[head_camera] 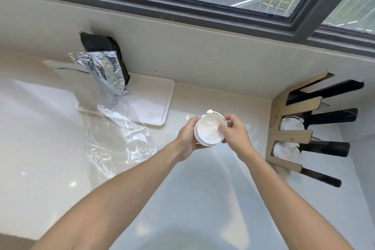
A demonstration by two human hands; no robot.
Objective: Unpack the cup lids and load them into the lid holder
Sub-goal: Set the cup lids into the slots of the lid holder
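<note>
A stack of white cup lids (208, 131) is held above the middle of the pale counter. My left hand (187, 137) wraps around the stack's left side. My right hand (236, 132) pinches the stack's right rim, a fingertip on the top lid. At the right stands the lid holder (292, 134), a cardboard frame with black dividers; white lids show in two of its round openings, one (292, 124) above the other (286, 149). An empty clear plastic wrapper (119, 138) lies crumpled on the counter to the left.
A white tray (160, 103) sits behind the wrapper, against the wall. A silver foil bag (107, 73) and a black bag (99, 43) lean at the back left. A dark-framed window (182, 10) runs above the counter's backsplash.
</note>
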